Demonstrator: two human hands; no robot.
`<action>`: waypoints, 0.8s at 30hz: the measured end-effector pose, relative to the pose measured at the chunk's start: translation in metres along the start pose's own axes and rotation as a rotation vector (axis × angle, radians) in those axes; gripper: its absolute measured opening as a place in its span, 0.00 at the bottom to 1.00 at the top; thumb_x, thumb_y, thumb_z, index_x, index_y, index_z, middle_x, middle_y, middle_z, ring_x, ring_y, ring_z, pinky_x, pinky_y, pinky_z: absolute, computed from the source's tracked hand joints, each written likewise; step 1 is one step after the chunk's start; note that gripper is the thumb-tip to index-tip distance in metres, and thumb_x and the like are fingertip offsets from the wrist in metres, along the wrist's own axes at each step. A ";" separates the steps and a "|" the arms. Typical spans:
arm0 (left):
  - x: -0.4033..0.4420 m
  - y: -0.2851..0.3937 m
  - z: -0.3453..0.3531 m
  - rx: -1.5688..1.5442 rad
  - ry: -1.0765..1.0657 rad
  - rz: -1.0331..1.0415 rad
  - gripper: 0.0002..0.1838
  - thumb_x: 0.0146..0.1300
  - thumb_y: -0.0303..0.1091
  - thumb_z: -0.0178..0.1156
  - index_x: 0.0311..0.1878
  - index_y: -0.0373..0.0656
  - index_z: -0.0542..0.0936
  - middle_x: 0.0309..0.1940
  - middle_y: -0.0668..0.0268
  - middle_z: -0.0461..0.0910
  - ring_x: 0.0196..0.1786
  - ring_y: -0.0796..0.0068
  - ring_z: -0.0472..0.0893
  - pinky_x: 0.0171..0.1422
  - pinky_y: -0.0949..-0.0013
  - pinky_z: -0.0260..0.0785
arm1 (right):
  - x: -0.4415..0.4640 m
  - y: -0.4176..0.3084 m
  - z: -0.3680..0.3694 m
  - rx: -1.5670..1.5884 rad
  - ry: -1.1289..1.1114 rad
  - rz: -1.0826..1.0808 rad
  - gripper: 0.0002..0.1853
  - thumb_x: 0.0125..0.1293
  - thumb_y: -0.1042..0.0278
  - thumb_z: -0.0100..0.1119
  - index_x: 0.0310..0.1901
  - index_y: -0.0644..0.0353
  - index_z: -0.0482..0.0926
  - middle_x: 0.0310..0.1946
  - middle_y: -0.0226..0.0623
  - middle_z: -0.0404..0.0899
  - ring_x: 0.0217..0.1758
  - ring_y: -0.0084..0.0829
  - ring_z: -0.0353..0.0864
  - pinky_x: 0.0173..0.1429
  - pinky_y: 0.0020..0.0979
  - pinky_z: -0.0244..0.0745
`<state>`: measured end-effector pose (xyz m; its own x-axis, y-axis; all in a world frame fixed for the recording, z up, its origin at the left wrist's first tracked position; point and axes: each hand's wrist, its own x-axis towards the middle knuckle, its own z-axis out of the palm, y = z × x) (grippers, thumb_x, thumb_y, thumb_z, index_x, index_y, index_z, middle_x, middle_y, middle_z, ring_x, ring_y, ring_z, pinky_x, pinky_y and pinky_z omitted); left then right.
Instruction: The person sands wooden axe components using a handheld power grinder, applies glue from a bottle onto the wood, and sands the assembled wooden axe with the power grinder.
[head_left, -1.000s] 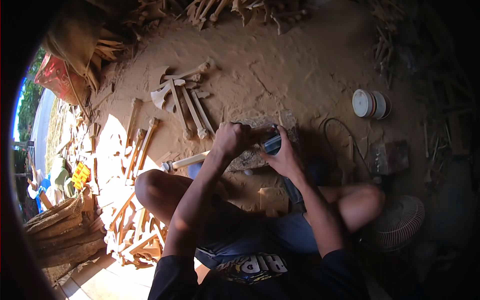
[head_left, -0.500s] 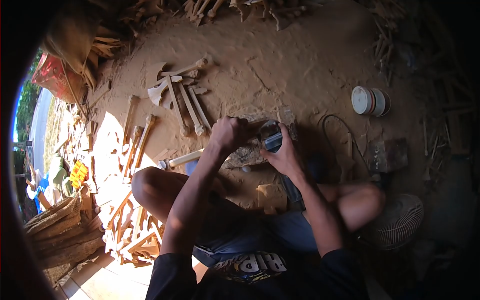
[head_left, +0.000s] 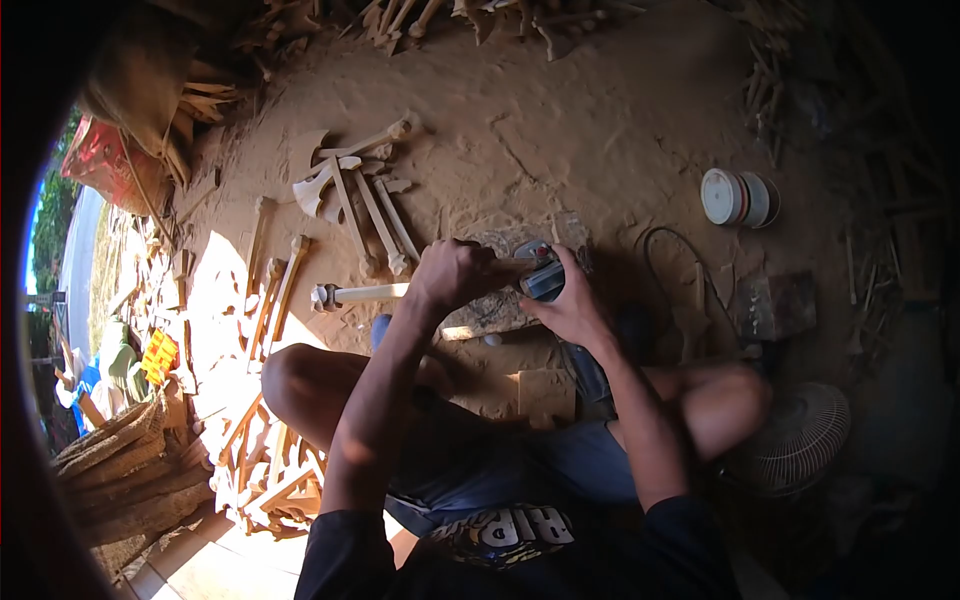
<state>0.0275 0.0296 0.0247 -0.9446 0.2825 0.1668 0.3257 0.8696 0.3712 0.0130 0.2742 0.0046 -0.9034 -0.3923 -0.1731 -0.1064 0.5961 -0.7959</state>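
Right hand grips the power tool, left hand clenches a knobbed shaft beside it, "RIP" shirt behind, open floor ahead!

One grinder, one bucket, one fan

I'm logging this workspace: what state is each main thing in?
Left hand: closed around wooden stick
Right hand: gripping power tool
Wooden stick: held, knobbed end to the left
Power tool: held; running or not, unclear
Other sticks: lying in loose piles
Bucket: on its side
Fan: running or off, unclear
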 end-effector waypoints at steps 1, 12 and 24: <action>0.001 0.002 -0.004 -0.017 0.005 0.000 0.12 0.57 0.50 0.77 0.34 0.54 0.91 0.21 0.64 0.81 0.24 0.56 0.83 0.29 0.57 0.76 | -0.001 -0.005 -0.003 0.000 -0.025 0.020 0.54 0.55 0.56 0.80 0.78 0.60 0.57 0.63 0.58 0.79 0.65 0.55 0.81 0.67 0.47 0.77; 0.007 0.013 -0.023 -0.112 -0.022 0.013 0.27 0.74 0.54 0.49 0.23 0.47 0.79 0.20 0.58 0.77 0.25 0.48 0.77 0.29 0.50 0.66 | -0.003 0.002 -0.003 0.061 0.014 -0.092 0.50 0.54 0.57 0.81 0.76 0.58 0.62 0.59 0.58 0.82 0.62 0.55 0.84 0.64 0.46 0.79; -0.003 0.032 -0.003 0.001 0.591 -0.201 0.20 0.63 0.50 0.53 0.45 0.47 0.84 0.47 0.58 0.80 0.57 0.56 0.75 0.76 0.49 0.51 | -0.011 -0.004 -0.006 0.038 0.003 -0.028 0.50 0.53 0.59 0.81 0.75 0.60 0.62 0.56 0.56 0.83 0.59 0.52 0.84 0.63 0.45 0.79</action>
<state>0.0408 0.0550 0.0387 -0.8055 -0.1580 0.5712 0.1438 0.8829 0.4470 0.0210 0.2803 0.0127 -0.9014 -0.4066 -0.1489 -0.1160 0.5580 -0.8217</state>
